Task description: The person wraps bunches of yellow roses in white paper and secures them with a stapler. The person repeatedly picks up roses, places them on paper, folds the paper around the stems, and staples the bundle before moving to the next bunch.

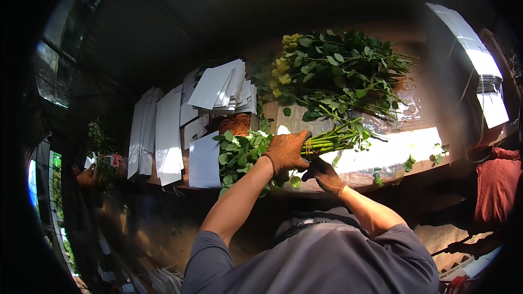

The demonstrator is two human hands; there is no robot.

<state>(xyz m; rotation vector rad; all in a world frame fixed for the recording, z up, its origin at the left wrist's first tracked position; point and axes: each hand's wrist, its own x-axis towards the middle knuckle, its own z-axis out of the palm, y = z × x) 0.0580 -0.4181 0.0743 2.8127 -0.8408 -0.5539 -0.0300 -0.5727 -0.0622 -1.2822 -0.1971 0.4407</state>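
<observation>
My left hand [287,153], in an orange-brown work glove, is wrapped round a bunch of green rose stems [336,138] above the near edge of the table. The bunch lies sideways, its leaves [239,158] to the left and cut ends to the right. A thin yellowish band [308,146] circles the stems beside my left fingers. My right hand [327,177], gloved with a dark fingertip area, is just below the stems; its fingers look pressed together, and shadow hides whatever they hold. A white corrugated sheet [204,162] lies beside the leaves.
Yellow roses [281,71] with leafy stems are heaped at the far side. Orange rubber bands [236,124] lie below stacked white cards [222,84]. More white sheets [169,136] stand left. A strapped cardboard stack [474,60] stands right, near red cloth [497,188].
</observation>
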